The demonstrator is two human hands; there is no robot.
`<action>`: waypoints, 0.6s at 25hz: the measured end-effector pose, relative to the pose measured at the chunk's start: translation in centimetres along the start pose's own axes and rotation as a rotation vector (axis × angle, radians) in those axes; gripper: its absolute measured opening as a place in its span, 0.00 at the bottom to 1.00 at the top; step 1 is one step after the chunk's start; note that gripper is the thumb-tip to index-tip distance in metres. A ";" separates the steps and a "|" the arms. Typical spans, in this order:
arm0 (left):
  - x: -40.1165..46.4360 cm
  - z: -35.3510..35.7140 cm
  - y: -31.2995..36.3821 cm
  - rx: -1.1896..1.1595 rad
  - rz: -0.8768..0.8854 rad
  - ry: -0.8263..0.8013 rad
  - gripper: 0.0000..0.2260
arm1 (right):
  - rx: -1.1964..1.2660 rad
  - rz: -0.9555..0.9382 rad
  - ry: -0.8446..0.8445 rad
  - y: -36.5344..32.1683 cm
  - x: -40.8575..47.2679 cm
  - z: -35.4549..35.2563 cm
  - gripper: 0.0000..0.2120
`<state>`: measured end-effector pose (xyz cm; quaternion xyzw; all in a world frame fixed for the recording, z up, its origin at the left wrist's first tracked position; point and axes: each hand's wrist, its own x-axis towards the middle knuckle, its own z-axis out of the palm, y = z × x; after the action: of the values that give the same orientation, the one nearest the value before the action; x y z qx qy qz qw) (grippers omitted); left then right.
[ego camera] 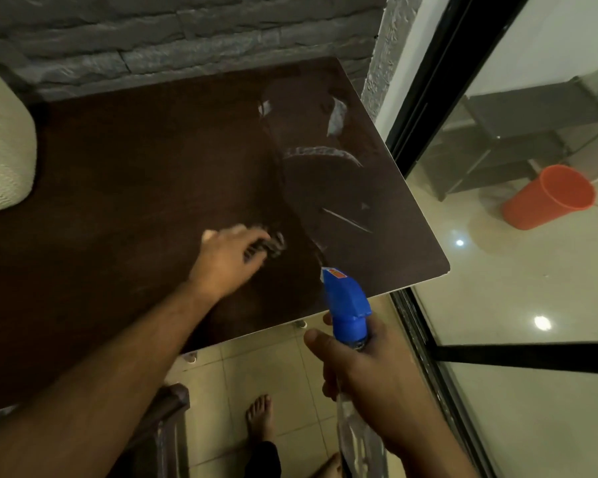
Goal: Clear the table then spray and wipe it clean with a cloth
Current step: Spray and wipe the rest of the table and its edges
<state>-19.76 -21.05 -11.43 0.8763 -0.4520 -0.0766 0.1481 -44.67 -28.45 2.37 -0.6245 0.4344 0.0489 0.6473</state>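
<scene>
The dark brown table [125,188] fills the middle of the view, with wet streaks and foam marks on its right half. My left hand [228,260] rests on the tabletop near the front right, pressing a small dark cloth [273,244] that shows past the fingers, blurred by motion. My right hand [363,370] is below the table's front edge and grips a clear spray bottle [346,305] with a blue trigger head, nozzle pointing toward the table.
A grey stone wall runs behind the table. A cream cushion [0,146] lies at the left edge. Glass doors with black frames stand on the right; an orange bucket [549,198] is beyond them. A chair back [170,419] and my bare feet are below.
</scene>
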 end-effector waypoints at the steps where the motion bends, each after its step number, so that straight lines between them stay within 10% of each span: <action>1: 3.1 -0.4 -1.5 0.000 -0.136 0.049 0.13 | -0.006 -0.003 0.002 -0.7 0.7 0.2 0.12; 4: 8.1 -0.5 -2.4 -0.029 -0.328 0.106 0.13 | 0.029 -0.007 0.014 -2.9 3.2 1.1 0.12; 9: 1.4 0.0 -0.5 -0.044 0.036 -0.112 0.16 | 0.093 -0.007 -0.006 -7.5 6.4 2.7 0.10; 15: 12.4 -1.0 -4.4 0.016 -0.338 0.096 0.13 | 0.072 -0.020 0.022 -10.1 7.9 2.7 0.13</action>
<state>-8.94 -28.51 -11.94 0.9436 -0.2913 -0.0549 0.1476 -32.32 -32.07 4.73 -0.6055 0.4366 0.0200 0.6651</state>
